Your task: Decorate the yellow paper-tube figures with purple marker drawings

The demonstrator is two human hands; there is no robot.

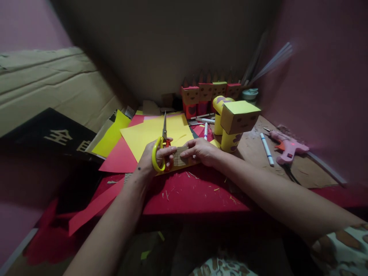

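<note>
My left hand (165, 153) is closed round the scissors (158, 154), which have yellow and red handles and blades pointing away from me. Its thumb and fingers also meet the left edge of a small brown cardboard piece (181, 156). From the other side, my right hand (201, 151) pinches that piece between thumb and fingers. Both hands are at the table's near side, over yellow paper (158, 132). Just beyond my right hand stands a yellow paper-covered animal figure (230, 140) with a box-shaped cardboard head.
On the right, a pink glue gun (289, 145) and a capped marker (266, 149) lie on a cardboard sheet (310, 172). Several box-headed figures (190, 97) stand at the back. Red paper (120, 159) lies left, and paper scraps litter the red tabletop (184, 199).
</note>
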